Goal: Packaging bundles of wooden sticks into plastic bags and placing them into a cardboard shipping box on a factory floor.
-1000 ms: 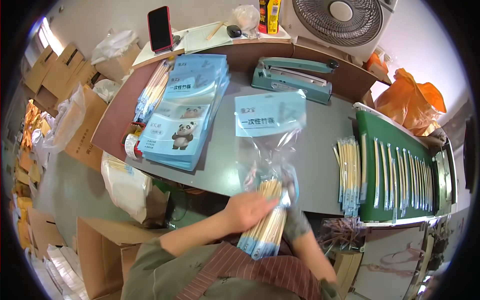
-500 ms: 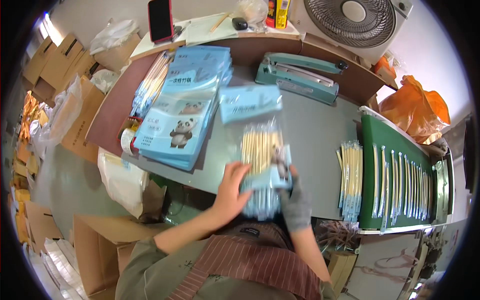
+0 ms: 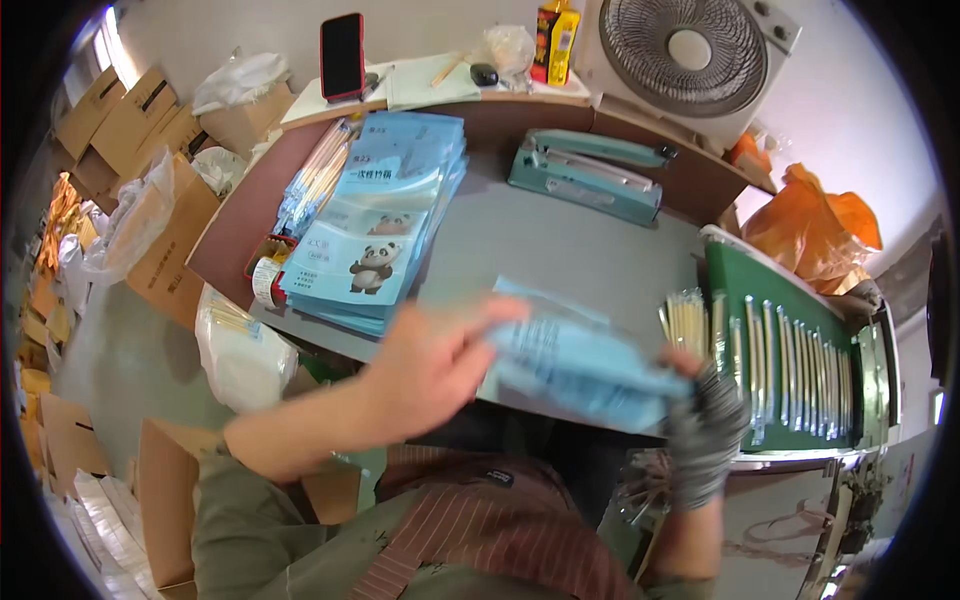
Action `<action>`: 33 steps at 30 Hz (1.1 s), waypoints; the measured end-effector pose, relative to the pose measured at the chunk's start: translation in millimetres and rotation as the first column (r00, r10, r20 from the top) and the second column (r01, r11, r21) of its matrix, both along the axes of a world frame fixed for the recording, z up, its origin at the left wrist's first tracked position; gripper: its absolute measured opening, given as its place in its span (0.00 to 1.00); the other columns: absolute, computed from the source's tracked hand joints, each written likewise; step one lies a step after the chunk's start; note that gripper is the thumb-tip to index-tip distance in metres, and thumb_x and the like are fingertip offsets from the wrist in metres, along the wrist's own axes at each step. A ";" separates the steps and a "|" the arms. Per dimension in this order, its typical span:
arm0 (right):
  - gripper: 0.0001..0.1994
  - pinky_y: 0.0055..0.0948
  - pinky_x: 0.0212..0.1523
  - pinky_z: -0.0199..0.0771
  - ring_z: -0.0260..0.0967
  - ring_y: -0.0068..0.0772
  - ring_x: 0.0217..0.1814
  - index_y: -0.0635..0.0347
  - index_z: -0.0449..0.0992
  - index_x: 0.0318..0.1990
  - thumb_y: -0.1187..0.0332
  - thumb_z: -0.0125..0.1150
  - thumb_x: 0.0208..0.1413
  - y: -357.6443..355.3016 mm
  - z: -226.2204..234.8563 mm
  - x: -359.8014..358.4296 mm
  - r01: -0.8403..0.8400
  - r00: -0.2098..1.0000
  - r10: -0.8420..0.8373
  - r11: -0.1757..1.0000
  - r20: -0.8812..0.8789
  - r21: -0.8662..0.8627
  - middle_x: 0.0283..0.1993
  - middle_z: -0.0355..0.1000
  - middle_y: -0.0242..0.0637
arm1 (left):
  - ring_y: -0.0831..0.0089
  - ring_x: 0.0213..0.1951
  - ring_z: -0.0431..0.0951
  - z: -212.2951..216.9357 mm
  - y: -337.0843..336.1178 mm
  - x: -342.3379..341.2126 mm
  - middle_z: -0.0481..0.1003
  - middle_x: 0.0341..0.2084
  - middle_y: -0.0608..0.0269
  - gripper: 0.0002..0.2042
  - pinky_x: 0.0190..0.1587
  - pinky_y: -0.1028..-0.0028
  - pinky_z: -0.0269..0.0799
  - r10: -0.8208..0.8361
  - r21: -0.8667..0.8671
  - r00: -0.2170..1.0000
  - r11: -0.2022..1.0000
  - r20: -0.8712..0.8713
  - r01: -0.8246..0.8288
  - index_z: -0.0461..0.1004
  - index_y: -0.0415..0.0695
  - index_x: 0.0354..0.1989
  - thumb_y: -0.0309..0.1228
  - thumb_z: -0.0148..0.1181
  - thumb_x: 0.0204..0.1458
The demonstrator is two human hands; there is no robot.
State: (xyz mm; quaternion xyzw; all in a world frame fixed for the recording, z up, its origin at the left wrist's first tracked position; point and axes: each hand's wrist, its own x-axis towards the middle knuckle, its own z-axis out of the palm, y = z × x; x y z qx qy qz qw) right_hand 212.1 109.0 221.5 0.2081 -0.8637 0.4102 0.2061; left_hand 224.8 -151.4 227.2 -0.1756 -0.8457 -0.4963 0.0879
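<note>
Blue bag (image 3: 590,365), motion-blurred, is over grey table (image 3: 560,240) near front edge. Gloved right hand (image 3: 706,425) clamps its right end; left hand (image 3: 425,370) at left end, can't tell if gripping.

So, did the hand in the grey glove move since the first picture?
Yes. The right hand has moved to the right, much closer to the green belt, near its lower left corner.

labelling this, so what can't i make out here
- Head view, motion blur: print and contents of the blue bag.
- Head view, motion blur: whether the left hand touches it.
- Head view, behind the right hand: lower ends of the chopstick bundle.
- Head view, cut off by upper edge: top of the fan.
</note>
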 end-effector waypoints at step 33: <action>0.06 0.35 0.34 0.69 0.68 0.41 0.34 0.58 0.73 0.35 0.70 0.54 0.48 60.8 -186.5 89.0 0.433 0.896 -0.443 0.880 0.010 0.194 0.31 0.70 0.38 | 0.61 0.57 0.57 -109.6 35.6 -56.3 0.64 0.50 0.60 0.22 0.58 0.60 0.50 -0.402 -0.663 0.872 0.738 -0.280 0.127 0.67 0.43 0.48 0.42 0.54 0.48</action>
